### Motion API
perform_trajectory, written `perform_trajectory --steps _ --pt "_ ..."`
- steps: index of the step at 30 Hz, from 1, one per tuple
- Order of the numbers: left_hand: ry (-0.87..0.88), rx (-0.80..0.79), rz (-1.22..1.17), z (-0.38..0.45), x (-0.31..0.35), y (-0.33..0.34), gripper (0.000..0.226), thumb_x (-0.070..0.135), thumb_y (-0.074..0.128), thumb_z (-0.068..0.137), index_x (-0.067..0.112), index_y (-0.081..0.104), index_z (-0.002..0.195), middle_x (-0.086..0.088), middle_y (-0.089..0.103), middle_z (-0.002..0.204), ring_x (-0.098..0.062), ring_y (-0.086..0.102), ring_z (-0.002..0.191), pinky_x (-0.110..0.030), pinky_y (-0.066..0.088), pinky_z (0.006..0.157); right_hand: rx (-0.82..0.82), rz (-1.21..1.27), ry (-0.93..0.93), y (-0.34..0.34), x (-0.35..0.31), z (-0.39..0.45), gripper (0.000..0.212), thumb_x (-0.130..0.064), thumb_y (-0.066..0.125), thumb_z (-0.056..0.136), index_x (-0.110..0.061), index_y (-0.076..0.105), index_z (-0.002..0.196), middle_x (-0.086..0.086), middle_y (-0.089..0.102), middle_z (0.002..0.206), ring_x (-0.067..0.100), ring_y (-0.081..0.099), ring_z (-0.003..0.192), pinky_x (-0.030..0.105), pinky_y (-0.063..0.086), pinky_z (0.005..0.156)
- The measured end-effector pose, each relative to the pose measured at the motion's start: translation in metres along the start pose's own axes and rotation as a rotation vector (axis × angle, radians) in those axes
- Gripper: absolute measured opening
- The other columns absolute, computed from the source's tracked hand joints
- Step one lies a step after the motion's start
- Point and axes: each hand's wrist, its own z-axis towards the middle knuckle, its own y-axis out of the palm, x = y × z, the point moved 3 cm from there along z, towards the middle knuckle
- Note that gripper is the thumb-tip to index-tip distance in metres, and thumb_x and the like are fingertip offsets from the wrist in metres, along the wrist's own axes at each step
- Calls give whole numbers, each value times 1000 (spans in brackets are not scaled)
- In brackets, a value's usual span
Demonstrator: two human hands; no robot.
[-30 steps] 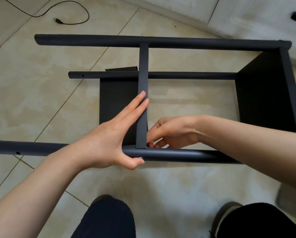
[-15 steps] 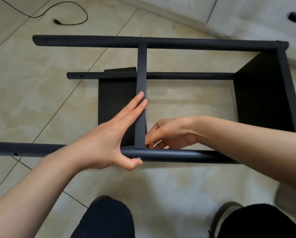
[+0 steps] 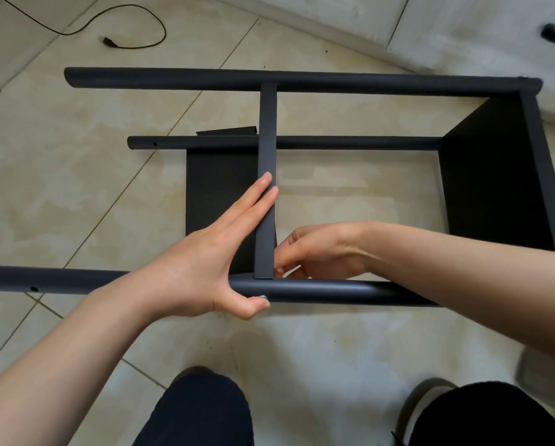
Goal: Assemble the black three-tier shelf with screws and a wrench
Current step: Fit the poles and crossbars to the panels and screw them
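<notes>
The black shelf frame lies on its side on the tiled floor. Its near pole (image 3: 334,289) runs across in front of me and the far pole (image 3: 205,78) lies parallel behind it. The middle shelf board (image 3: 267,130) stands on edge between them. My left hand (image 3: 205,262) lays straight fingers along that board, and its thumb presses a silver screw head (image 3: 263,297) on the near pole. My right hand (image 3: 321,252) reaches behind the near pole with fingers curled at the joint of board and pole. What the fingertips hold is hidden. No wrench is visible.
An end shelf panel (image 3: 488,175) closes the frame on the right, and a lower pole (image 3: 350,142) lies under the board. A black cable (image 3: 134,43) lies at the far left. A white cabinet (image 3: 462,27) stands behind. My knees (image 3: 199,413) are at the bottom edge.
</notes>
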Motion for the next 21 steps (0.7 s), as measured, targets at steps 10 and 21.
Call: perform_trajectory --steps 10,21 --pt "0 -7 8 0 3 -1 125 64 67 58 52 -13 154 39 -23 156 -26 45 140 -50 57 93 -13 -35 10 -4 -2 -2 13 -12 56 96 -8 62 107 14 53 99 17 54 81 34 43 87" --pt "4 -4 1 0 2 -1 125 64 68 58 52 -12 154 38 -22 157 -23 41 143 -52 55 96 -18 -54 6 -3 -1 0 14 -14 55 98 -6 63 106 13 56 94 20 53 84 34 42 86"
